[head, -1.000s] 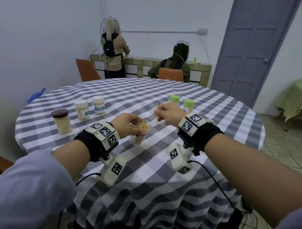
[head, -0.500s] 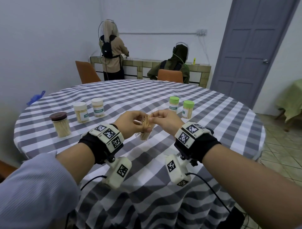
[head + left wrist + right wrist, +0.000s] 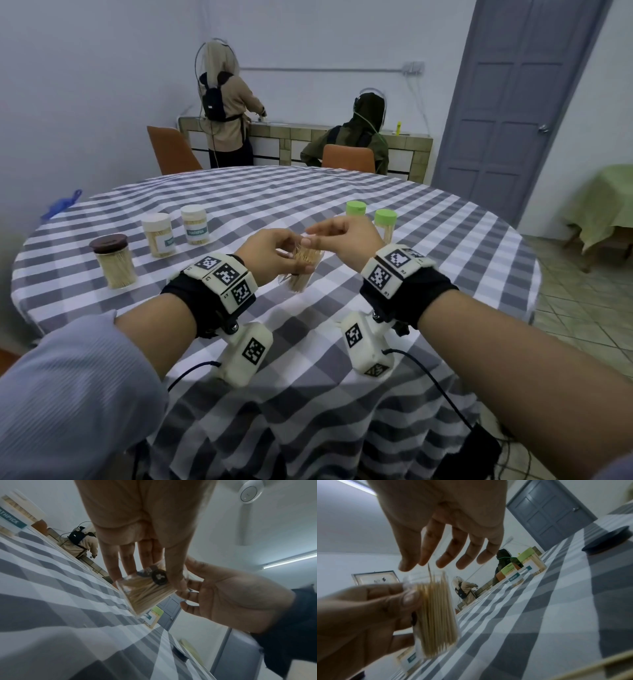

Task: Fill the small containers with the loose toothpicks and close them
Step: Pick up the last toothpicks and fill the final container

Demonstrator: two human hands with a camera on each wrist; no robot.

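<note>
My left hand point(image 3: 270, 253) grips a clear lidless container point(image 3: 301, 270) packed with toothpicks and holds it just above the checked tablecloth. In the left wrist view the container point(image 3: 145, 595) sits between my thumb and fingers, tilted. My right hand point(image 3: 342, 236) hovers right over its mouth. The right wrist view shows its fingers point(image 3: 447, 555) spread and relaxed above the toothpick bundle point(image 3: 436, 615). One toothpick point(image 3: 429, 573) sticks up higher than the others, reaching toward the thumb and forefinger. A dark lid point(image 3: 607, 540) lies on the cloth to the right.
A brown-lidded jar of toothpicks point(image 3: 114, 260) and two white-lidded containers point(image 3: 159, 234) point(image 3: 195, 224) stand at the left. Two green-lidded containers point(image 3: 355, 209) point(image 3: 385, 222) stand behind my right hand. Two people and orange chairs point(image 3: 171, 150) are beyond the round table point(image 3: 308, 377).
My right hand carried toothpicks from beside the container to its mouth and its fingers have spread apart. My left hand has lifted the container a little off the cloth.
</note>
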